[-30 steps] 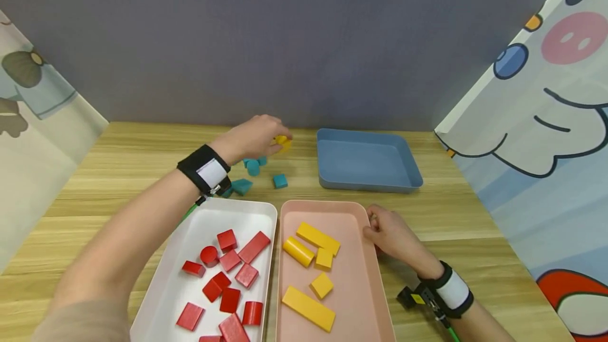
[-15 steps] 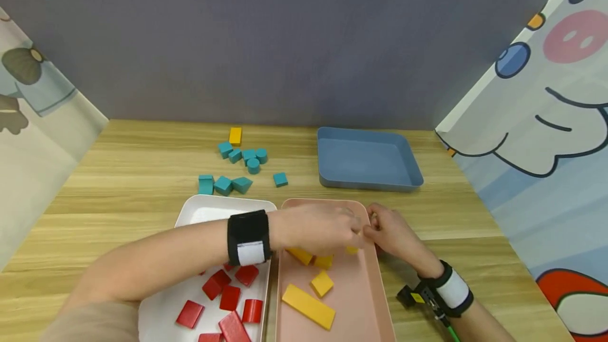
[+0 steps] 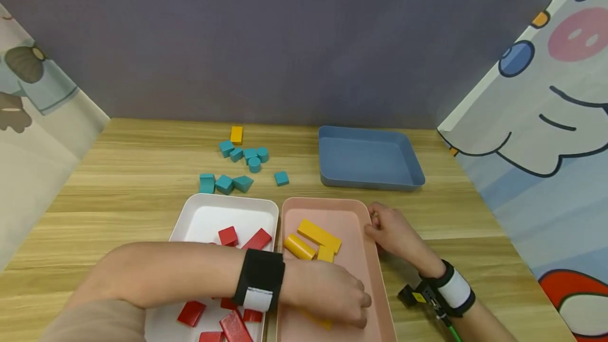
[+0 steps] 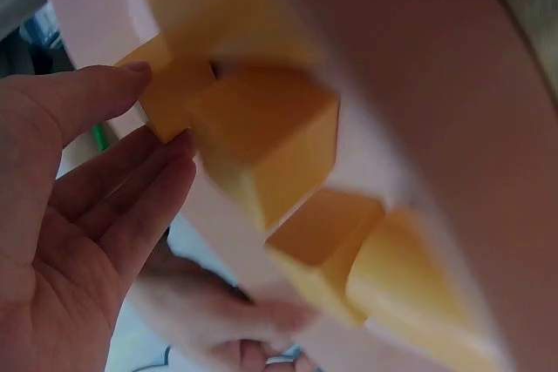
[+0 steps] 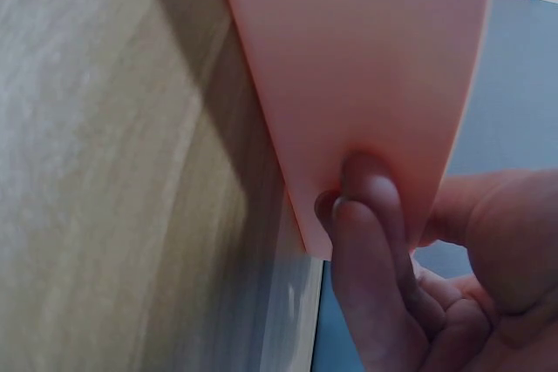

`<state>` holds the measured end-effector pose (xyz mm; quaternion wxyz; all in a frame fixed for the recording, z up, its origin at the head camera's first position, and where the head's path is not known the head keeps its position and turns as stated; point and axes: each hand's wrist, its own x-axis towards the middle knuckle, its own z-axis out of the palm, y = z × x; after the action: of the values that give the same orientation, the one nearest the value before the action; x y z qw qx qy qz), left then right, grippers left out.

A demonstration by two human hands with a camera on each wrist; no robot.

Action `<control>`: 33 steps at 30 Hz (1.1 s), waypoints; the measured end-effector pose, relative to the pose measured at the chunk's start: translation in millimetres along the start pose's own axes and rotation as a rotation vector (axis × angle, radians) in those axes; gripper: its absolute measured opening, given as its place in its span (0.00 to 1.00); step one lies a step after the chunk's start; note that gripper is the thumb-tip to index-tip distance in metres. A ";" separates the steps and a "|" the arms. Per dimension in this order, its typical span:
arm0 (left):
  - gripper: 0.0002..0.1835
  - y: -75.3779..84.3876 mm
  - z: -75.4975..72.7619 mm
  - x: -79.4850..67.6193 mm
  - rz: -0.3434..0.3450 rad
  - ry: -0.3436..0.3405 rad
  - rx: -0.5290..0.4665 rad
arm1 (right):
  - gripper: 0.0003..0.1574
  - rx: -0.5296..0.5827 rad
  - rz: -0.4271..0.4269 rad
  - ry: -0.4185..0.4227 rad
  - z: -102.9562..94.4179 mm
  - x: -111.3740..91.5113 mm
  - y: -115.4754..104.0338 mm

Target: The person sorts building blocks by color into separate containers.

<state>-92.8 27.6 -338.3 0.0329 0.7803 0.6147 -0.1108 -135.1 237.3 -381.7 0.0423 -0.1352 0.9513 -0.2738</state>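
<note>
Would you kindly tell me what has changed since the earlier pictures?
The left hand has brought a pinched yellow piece from above the table into the pink tray, nearer the camera. The right hand still grips the tray's side; the teal blocks and blue tray stayed put.

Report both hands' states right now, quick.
Left hand: closed, pinching a yellow block between thumb and fingers.
Right hand: closed, pinching the side wall of the pink tray.
</note>
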 end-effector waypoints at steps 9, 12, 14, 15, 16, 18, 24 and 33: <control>0.17 -4.4 -6.2 -7.2 -0.047 -0.022 -0.050 | 0.07 0.017 0.028 -0.016 0.6 -1.2 -0.9; 0.20 -13.7 -13.0 -19.0 -0.129 -0.008 -0.057 | 0.06 0.015 0.024 -0.013 0.6 -1.1 -0.3; 0.20 -22.3 -15.3 -28.2 -0.194 0.024 -0.043 | 0.06 0.011 0.022 -0.008 0.5 -1.1 0.3; 0.19 -27.7 -16.0 -33.4 -0.227 0.043 -0.043 | 0.06 0.010 0.022 -0.005 0.5 -1.2 0.6; 0.19 -33.8 -16.3 -39.0 -0.254 0.058 -0.028 | 0.06 0.010 0.024 -0.004 0.5 -1.4 0.6; 0.18 -48.6 -16.0 -51.7 -0.313 0.093 -0.057 | 0.07 0.009 0.029 -0.004 0.5 -1.8 0.8; 0.15 -112.9 -1.9 -119.7 -0.579 0.306 -0.235 | 0.07 0.032 0.041 -0.021 1.0 -3.1 -0.1; 0.18 -179.3 42.0 -233.9 -1.219 0.311 -0.322 | 0.08 0.041 0.055 -0.035 2.9 -3.8 -0.5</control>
<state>-323.1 -159.5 -314.0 -0.0090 0.2837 0.9538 0.0982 -130.9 236.5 -383.9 0.0695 -0.1128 0.9479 -0.2897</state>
